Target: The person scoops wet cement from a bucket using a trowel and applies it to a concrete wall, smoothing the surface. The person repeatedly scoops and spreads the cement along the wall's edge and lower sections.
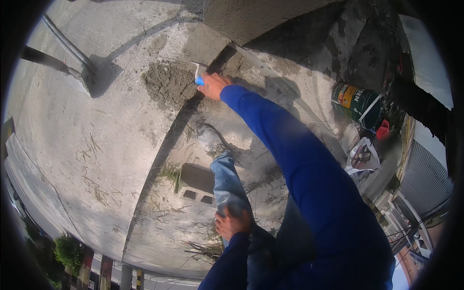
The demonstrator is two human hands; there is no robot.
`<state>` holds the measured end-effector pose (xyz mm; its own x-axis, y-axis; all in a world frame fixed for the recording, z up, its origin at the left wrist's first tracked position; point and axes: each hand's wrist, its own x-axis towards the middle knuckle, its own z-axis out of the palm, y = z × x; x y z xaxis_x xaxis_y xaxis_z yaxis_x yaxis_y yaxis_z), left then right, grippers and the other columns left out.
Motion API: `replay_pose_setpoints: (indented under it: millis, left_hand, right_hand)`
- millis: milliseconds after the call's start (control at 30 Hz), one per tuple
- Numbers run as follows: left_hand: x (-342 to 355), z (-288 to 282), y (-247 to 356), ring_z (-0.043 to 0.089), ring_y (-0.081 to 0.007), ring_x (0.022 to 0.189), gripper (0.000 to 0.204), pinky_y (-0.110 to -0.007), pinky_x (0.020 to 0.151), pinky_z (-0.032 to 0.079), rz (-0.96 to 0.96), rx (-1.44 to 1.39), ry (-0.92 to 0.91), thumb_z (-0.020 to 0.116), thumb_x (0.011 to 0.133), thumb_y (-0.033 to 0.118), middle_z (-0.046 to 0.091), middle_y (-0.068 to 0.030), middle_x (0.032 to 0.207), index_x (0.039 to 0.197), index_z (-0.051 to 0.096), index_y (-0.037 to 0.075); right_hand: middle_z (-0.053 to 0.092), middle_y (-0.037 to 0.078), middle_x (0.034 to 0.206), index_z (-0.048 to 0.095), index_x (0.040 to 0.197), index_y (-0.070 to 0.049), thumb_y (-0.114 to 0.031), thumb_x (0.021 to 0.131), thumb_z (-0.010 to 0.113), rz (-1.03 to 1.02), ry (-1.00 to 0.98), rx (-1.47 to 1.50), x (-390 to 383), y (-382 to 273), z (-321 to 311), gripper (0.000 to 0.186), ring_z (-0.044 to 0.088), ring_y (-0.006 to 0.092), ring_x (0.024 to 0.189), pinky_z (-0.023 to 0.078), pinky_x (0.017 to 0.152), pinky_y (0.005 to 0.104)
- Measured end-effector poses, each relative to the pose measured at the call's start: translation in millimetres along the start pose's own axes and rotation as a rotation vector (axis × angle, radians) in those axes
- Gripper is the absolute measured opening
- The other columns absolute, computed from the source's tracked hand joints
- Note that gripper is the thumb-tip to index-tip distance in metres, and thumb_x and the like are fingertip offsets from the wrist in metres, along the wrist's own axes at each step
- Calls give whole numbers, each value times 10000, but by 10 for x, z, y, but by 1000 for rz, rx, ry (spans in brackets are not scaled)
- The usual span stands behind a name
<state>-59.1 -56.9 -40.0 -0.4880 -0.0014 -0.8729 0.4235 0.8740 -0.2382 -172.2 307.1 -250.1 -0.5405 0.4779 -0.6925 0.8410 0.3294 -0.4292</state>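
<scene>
My right hand is closed round the blue handle of a trowel, reaching far forward. The trowel's pale metal shank rises from the grip; its blade is hard to make out against the mortar. Just left of this hand, a heap of wet grey mortar lies on the concrete, beside a dark groove. My left hand rests on my bent knee in light blue trousers, fingers apart over the cloth. Close to that leg lies a grey hollow block.
At the right a dark green bucket lies tipped near a red object and a white bag. A slim metal pole stands at the upper left. Dry grass litters the slab. A concrete face borders the far side.
</scene>
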Motion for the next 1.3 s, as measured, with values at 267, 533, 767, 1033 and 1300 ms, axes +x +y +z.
replay_pose_setpoints:
  millis: [267, 533, 767, 1033, 1300]
  left_hand:
    - [-138, 30, 160, 539, -375, 1211, 724, -493, 1016, 429, -6, 60, 42, 692, 775, 537, 513, -182, 1308, 1399, 540, 201]
    - [-209, 389, 191, 521, -400, 1290, 801, -500, 1045, 447, 76, 225, 74, 691, 804, 638, 474, -227, 1435, 1450, 517, 199]
    - [-67, 385, -9, 563, -397, 1198, 779, -503, 964, 473, 165, 322, 163, 689, 786, 662, 527, -195, 1342, 1398, 536, 206]
    - [9, 113, 5, 549, -389, 1212, 778, -496, 1008, 440, 184, 355, 94, 656, 801, 664, 516, -189, 1347, 1428, 537, 219]
    - [-26, 101, 69, 525, -383, 1245, 805, -496, 1028, 425, 166, 390, 98, 658, 793, 658, 501, -186, 1363, 1464, 512, 239]
  right_hand:
    - [674, 243, 967, 494, 1146, -43, -324, 946, 651, 188, 55, 585, -1442, 506, 769, 380, 680, 395, 841, 507, 797, 508]
    - [546, 63, 796, 510, 927, -45, -263, 943, 690, 362, 624, 773, -1887, 934, 1228, 283, 550, 186, 682, 466, 664, 358]
    - [484, 20, 649, 438, 903, -105, -405, 1050, 575, 277, 628, 1842, -1143, 504, 947, 360, 496, 126, 480, 407, 403, 320]
    - [487, 28, 612, 453, 968, -100, -543, 1021, 561, 346, 708, 2002, -329, 502, 666, 459, 485, 153, 412, 405, 369, 327]
    - [505, 37, 615, 492, 910, -107, -464, 1019, 596, 400, 636, 1882, -265, 749, 582, 388, 485, 168, 408, 405, 366, 359]
